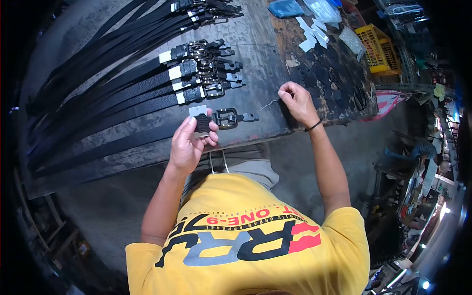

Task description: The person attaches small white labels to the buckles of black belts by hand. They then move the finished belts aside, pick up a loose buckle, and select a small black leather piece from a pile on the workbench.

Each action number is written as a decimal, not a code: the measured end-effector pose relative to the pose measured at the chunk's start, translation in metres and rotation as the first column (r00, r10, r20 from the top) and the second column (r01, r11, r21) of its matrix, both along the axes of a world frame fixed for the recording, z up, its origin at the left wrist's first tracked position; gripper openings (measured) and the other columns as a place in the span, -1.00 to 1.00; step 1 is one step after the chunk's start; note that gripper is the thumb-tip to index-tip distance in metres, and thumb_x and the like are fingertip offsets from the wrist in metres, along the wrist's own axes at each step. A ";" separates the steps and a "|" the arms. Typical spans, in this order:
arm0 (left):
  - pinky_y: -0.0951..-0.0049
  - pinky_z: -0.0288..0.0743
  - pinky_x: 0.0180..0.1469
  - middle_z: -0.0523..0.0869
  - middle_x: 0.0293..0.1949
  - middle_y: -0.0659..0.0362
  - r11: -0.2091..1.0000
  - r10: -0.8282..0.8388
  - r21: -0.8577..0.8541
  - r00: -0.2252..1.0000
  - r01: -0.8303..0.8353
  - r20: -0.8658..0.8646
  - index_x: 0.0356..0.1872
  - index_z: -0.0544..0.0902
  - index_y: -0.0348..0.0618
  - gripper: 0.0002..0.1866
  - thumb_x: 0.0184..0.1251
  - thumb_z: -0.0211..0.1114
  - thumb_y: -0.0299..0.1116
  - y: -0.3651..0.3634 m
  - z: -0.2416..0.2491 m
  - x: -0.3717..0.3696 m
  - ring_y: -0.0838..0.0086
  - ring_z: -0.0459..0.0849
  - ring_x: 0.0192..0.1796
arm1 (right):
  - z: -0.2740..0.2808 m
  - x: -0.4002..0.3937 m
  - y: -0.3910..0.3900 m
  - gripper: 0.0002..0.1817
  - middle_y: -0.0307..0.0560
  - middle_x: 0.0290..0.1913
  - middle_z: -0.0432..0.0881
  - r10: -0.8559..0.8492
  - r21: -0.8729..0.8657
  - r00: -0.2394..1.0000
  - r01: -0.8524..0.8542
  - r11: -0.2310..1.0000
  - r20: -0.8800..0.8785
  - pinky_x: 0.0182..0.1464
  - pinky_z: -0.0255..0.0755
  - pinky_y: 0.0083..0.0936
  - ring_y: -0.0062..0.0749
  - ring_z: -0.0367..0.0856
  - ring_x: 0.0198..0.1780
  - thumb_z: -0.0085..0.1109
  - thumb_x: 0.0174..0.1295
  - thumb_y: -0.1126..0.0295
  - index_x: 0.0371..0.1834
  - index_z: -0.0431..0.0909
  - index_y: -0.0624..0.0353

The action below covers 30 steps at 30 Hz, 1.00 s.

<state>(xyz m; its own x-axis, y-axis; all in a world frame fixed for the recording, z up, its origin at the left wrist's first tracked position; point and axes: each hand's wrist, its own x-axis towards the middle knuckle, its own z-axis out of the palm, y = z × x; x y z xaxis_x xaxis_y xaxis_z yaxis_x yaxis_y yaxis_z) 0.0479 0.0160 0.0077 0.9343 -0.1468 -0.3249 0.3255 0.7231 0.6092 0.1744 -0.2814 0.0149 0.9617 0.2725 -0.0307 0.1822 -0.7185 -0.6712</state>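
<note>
Near the table's front edge, my left hand (189, 140) holds a small dark textured leather piece (202, 124) between thumb and fingers, with a white tag (198, 111) at its top. It lies over a black belt (142, 136), whose metal buckle (227, 118) shows just right of my fingertips. To the right, my right hand (296, 102) is closed in a pinch on a thin pale string (269, 104), whose loose end trails left towards the buckle. Beyond the left hand lie several black belts (140, 86) with buckles and white tags.
More belts (147, 17) lie at the table's far left. White paper tags (313, 34), plastic bags (323, 11) and black scraps (327, 69) cover the right part of the table (265, 54). A yellow crate (376, 49) stands beyond its right edge.
</note>
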 end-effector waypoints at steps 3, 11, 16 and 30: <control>0.48 0.55 -0.22 0.67 -0.18 0.05 0.999 -0.023 0.039 1.000 0.023 -0.010 0.21 0.41 -0.32 -0.58 0.56 -0.10 -0.19 -0.002 0.001 -0.005 0.44 0.65 -0.29 | -0.003 -0.014 -0.010 -0.85 0.02 -0.29 0.56 -0.064 -0.188 0.983 0.096 0.978 0.171 -0.13 0.46 -0.38 -0.14 0.58 -0.20 0.17 0.16 0.45 -0.24 0.58 0.26; 0.50 0.62 -0.27 0.68 -0.09 0.01 0.994 -0.026 0.101 0.997 0.033 -0.073 0.12 0.44 -0.23 -0.67 0.53 0.03 -0.22 -0.011 -0.003 -0.006 0.44 0.70 -0.27 | -0.007 -0.031 0.020 -0.87 -0.08 -0.18 0.54 0.290 -0.240 0.933 -0.237 0.941 0.216 0.02 0.33 -0.26 -0.08 0.45 -0.05 0.26 0.09 0.40 -0.28 0.62 0.09; 0.47 0.66 -0.22 0.68 -0.10 0.04 0.993 0.016 0.118 0.994 -0.003 -0.110 0.01 0.44 -0.17 -0.75 0.50 0.09 -0.24 -0.017 -0.002 -0.007 0.40 0.73 -0.19 | -0.011 -0.037 0.029 -0.92 -0.09 -0.26 0.53 0.304 -0.227 0.913 -0.246 0.942 0.273 -0.02 0.29 -0.21 -0.05 0.46 -0.11 0.20 0.15 0.42 -0.37 0.50 0.14; 0.50 0.69 -0.31 0.62 -0.17 0.17 0.905 0.285 0.317 0.958 -0.283 0.041 0.01 0.35 -0.18 -0.75 0.42 0.16 -0.41 -0.026 -0.007 -0.024 0.57 0.64 -0.27 | 0.027 -0.091 0.132 -0.88 -0.21 -0.43 0.53 0.227 0.438 0.959 -0.133 0.889 -0.169 -0.35 0.42 -0.52 -0.56 0.50 -0.42 0.12 0.29 0.43 -0.28 0.47 0.27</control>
<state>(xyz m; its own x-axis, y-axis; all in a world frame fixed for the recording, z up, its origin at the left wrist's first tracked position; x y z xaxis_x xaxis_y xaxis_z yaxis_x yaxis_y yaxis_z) 0.0243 -0.0097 0.0011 0.9190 0.2360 -0.3157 0.1392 0.5551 0.8200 0.0836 -0.1490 0.0416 0.8785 0.4726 -0.0700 0.1033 -0.3309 -0.9380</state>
